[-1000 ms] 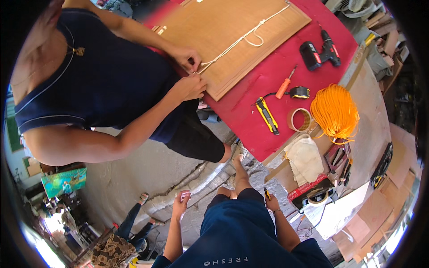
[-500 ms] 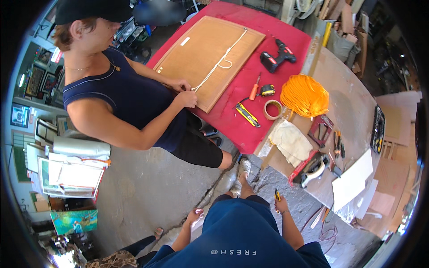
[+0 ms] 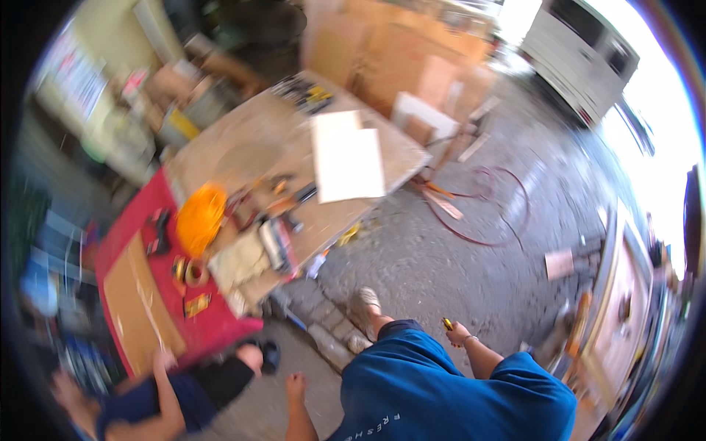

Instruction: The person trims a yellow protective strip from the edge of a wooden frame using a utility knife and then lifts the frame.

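Note:
My right hand (image 3: pixel 459 335) is closed round a small yellow-and-black hand tool (image 3: pixel 447 323), held out over the concrete floor. The tool is too small to name its exact kind. Low in front of my body hangs my left hand (image 3: pixel 296 385), fingers curled closed; whatever lies in it is hidden. To its left, a co-worker (image 3: pixel 158 404) leans at a red-covered table (image 3: pixel 235 327). One of that person's hands rests at the edge of a brown framed board (image 3: pixel 136 294) with white cord across it. Motion blurs much of the scene.
On the wooden table (image 3: pixel 250 151) are an orange cord bundle (image 3: pixel 201 219), white sheets (image 3: pixel 349 165), a cloth (image 3: pixel 239 257) and tools. A red hose (image 3: pixel 523 213) loops over the floor. Framed panels (image 3: pixel 625 294) lean at right. A van (image 3: pixel 585 55) stands outside.
My view has swung to the right, so the tables and the co-worker now appear farther left. The hose, the van and the right-hand panels have come into sight. My right hand still holds the tool.

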The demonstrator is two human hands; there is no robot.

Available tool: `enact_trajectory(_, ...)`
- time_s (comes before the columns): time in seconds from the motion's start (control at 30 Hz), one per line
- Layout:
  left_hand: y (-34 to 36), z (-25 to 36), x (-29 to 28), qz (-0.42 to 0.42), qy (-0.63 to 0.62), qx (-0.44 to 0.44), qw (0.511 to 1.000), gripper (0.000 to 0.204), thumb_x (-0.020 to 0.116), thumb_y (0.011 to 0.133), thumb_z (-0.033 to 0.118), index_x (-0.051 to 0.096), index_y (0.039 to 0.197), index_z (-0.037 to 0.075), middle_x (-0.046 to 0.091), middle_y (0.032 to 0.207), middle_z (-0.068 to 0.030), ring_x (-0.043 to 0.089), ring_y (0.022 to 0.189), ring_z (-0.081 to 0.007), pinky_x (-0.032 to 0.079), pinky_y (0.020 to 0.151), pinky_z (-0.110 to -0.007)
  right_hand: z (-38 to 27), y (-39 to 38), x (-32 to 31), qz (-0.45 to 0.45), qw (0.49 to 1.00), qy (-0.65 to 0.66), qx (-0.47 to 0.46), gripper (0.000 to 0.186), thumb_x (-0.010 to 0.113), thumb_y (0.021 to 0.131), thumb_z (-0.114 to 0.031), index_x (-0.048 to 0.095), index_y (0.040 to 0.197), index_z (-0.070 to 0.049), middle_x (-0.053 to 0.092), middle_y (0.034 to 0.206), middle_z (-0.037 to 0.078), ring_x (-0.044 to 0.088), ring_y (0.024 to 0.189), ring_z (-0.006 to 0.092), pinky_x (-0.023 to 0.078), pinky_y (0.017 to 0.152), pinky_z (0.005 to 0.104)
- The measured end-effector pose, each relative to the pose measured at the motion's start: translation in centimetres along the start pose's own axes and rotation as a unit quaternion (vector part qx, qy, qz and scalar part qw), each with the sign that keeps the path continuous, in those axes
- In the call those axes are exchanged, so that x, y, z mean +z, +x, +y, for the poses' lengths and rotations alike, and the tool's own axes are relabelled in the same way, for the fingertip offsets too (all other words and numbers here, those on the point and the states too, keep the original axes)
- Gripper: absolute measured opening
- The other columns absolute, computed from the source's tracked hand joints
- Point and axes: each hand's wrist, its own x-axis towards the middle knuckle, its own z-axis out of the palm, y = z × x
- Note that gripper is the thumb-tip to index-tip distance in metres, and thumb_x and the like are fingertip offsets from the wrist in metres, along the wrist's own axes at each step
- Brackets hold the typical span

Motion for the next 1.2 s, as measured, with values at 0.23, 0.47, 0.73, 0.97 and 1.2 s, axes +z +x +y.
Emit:
enact_trajectory(0.23,0.2,14.8,15.0,-0.140,0.166,0.016,0.976,0.021,0.062,0.097,0.026,0.058,0.110,0.010,0.066,0.083,-0.0031,0.060,0.059,-0.0118,0.044,0.046,-0.025,9.3,0.4,-3.4,0.065,0.878,0.474,-0.015,0.026,0.055,0.094,-0.007,0.046,0.118,-0.003,0.063,0.088,0.009,0.063,0.059,0.0168,0.051,0.049,0.0327)
enact_trajectory(0.47,-2.5,20.7,36.3,-0.221,0.360,-0.029,0.906,0.025,0.060,0.099,0.026,0.059,0.112,0.005,0.067,0.089,-0.0065,0.063,0.066,-0.0169,0.046,0.048,-0.027,9.8,-0.3,-24.9,0.273,0.701,0.621,-0.221,0.023,0.047,0.104,-0.014,0.048,0.126,-0.005,0.057,0.083,0.002,0.053,0.061,0.0082,0.046,0.052,0.0250)
enact_trajectory(0.73,-7.9,28.5,68.3,-0.380,0.490,0.096,0.779,0.030,0.057,0.101,0.033,0.060,0.115,0.007,0.070,0.107,-0.0093,0.068,0.080,-0.0181,0.052,0.064,-0.033,15.3,-9.3,-56.7,0.458,0.479,0.633,-0.401,0.027,0.050,0.105,-0.023,0.048,0.122,-0.002,0.056,0.082,0.002,0.049,0.059,0.0066,0.043,0.051,0.0225)
enact_trajectory(0.97,-9.4,36.3,88.5,-0.363,0.622,0.094,0.687,0.033,0.061,0.098,0.035,0.060,0.116,0.007,0.071,0.104,-0.0082,0.067,0.077,-0.0179,0.052,0.062,-0.033,22.3,-5.6,-70.4,0.511,0.476,0.584,-0.414,0.030,0.049,0.106,-0.026,0.047,0.125,-0.003,0.056,0.082,0.003,0.048,0.058,0.0058,0.039,0.051,0.0207)
enact_trajectory(1.2,-11.7,42.7,116.8,-0.394,0.676,0.067,0.619,0.021,0.060,0.098,0.027,0.066,0.094,0.008,0.062,0.070,-0.0035,0.056,0.054,-0.0160,0.044,0.047,-0.031,29.1,2.2,-87.3,0.500,0.432,0.665,-0.349,0.026,0.048,0.106,-0.027,0.050,0.119,-0.005,0.057,0.080,0.004,0.050,0.055,0.0083,0.040,0.048,0.0225)
